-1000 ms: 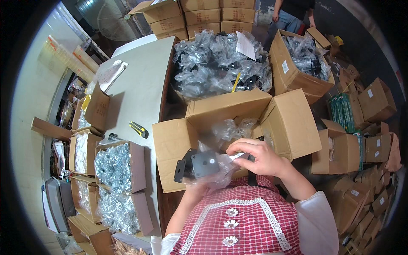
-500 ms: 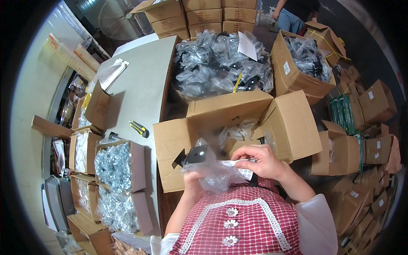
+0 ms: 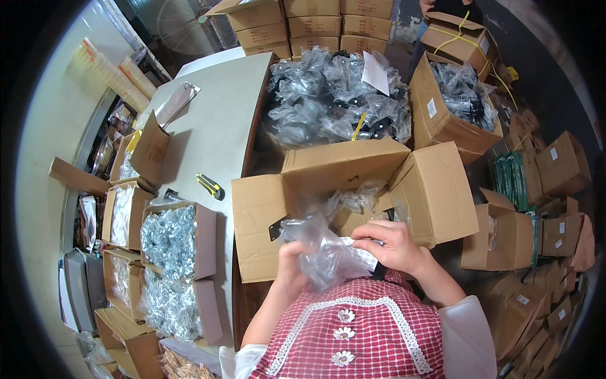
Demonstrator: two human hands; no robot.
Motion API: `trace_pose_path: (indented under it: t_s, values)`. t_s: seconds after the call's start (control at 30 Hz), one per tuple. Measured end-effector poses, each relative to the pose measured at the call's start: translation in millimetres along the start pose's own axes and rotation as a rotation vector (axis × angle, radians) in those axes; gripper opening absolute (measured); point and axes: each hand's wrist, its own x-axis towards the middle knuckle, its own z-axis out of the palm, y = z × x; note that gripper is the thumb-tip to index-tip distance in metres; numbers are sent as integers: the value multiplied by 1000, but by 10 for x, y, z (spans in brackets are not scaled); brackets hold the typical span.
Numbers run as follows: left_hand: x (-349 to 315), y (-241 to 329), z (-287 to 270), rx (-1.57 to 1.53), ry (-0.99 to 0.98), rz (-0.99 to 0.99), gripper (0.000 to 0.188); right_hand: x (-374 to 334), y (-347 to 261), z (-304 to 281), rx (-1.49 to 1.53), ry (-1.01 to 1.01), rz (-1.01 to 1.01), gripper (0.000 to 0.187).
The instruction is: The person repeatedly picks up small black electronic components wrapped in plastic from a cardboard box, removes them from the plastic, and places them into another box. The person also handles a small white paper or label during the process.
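Your right hand pinches the top edge of a clear bag, fingers closed on the plastic and on a small white slip at its mouth. Your left hand cups the bag from below and behind, closed around the crumpled film; most of its fingers are hidden by the bag. A black metal bracket pokes out at the bag's upper left corner. You hold the whole bundle just above your chest, over the near edge of the open box in front of you.

To do this well, keep the left hand under the weight so the bracket cannot tear through, and let the right hand work only the mouth. Hold the bag over the box, so anything that slips falls inside.

That box has its flaps spread wide and holds more crumpled clear bags. Beyond it lies a big heap of bagged black parts with a white sheet on top. To its right, another carton holds the same kind of bags. On your left, small cartons hold shiny silver hardware in plastic. A yellow-and-black knife lies on the table.
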Motion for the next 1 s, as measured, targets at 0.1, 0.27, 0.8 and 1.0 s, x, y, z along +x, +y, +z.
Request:
trace_pose_path:
  t_s: [0.1,0.27,0.8,1.0]
  values:
    - [59,-15,-16,-23,18,-61,34,-27,-2,-2,-36,-16,-46,13]
    - [143,-90,-126,40,71,-104,31,-56,69,-9,36,-85,70,11]
    - [122,-299,23,1384,-238,1085,46,293,-58,-61,228,-130,89,22]
    - [90,-259,66,1394,-359,1142,39,330,19,127,201,-207,128,21]
